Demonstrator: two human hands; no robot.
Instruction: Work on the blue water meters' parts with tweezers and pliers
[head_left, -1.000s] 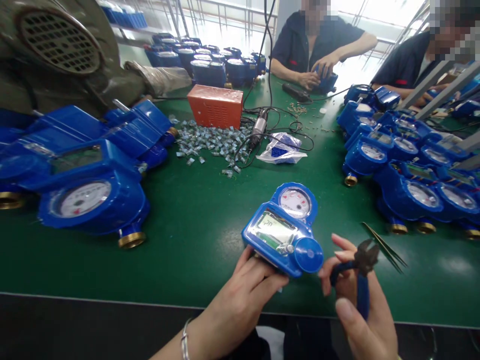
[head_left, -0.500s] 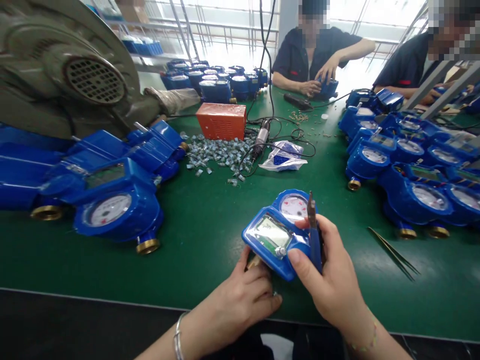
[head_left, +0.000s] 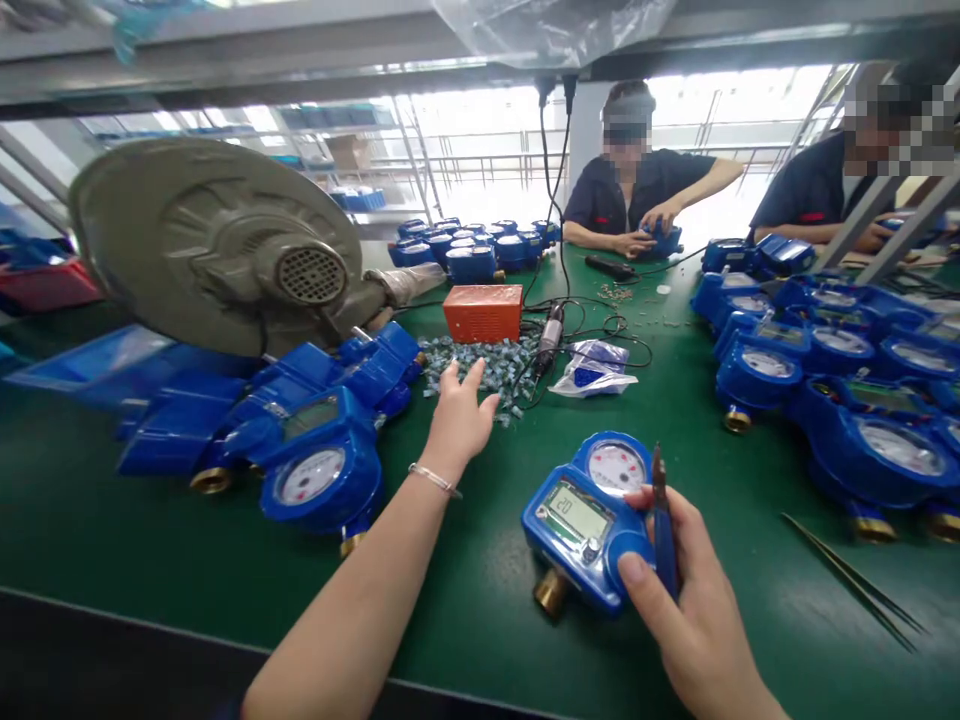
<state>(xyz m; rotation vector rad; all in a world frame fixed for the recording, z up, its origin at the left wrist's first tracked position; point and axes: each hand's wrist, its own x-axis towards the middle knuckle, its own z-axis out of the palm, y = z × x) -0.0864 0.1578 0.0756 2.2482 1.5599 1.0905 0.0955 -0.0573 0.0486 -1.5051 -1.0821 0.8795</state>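
A blue water meter (head_left: 585, 515) with a round dial, a small display and a brass fitting lies on the green table (head_left: 450, 600) in front of me. My right hand (head_left: 679, 600) rests on its right side, thumb on the round cap, and holds blue-handled cutting pliers (head_left: 661, 510) pointing up. My left hand (head_left: 459, 418) is stretched forward with fingers spread, holding nothing, just short of a heap of small grey-blue parts (head_left: 487, 362).
Blue meters lie at the left (head_left: 319, 470) and in rows at the right (head_left: 847, 370). Behind the heap stand an orange box (head_left: 483, 312), a tool with cables (head_left: 549, 338) and a plastic bag (head_left: 592, 365). Tweezers (head_left: 851, 578) lie right. A grey blower (head_left: 217, 245) looms left. Two people work opposite.
My left hand let go of the meter and reached forward toward the heap of small parts. My right hand, pliers in it, came onto the meter. The camera tilted up.
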